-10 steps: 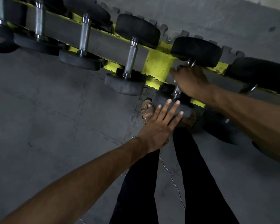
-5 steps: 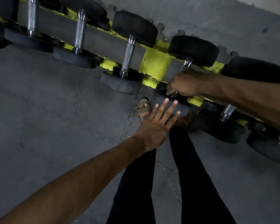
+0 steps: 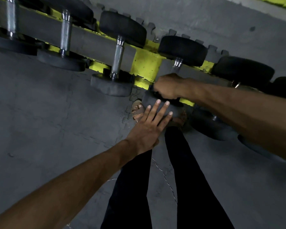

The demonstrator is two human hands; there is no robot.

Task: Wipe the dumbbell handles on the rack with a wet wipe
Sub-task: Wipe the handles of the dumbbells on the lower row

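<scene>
A row of black dumbbells lies across a grey and yellow rack (image 3: 147, 66). My right hand (image 3: 168, 86) grips the low end of one steel dumbbell handle (image 3: 177, 62), just above its near weight head (image 3: 149, 100). No wet wipe shows; the inside of that fist is hidden. The far weight head (image 3: 182, 50) sits beyond the rail. My left hand (image 3: 149, 128) is open, its straight fingers resting on the near weight head.
To the left lies a neighbour dumbbell (image 3: 117, 58), and more dumbbells (image 3: 243, 70) sit on the right under my forearm. Grey floor mats (image 3: 48, 129) spread below. My legs (image 3: 188, 179) and a sandalled foot (image 3: 137, 111) stand close to the rack, with a thin cable (image 3: 165, 176) between them.
My right hand has slid down the handle from near the far weight head to the near one. My left hand has stayed on the near weight head.
</scene>
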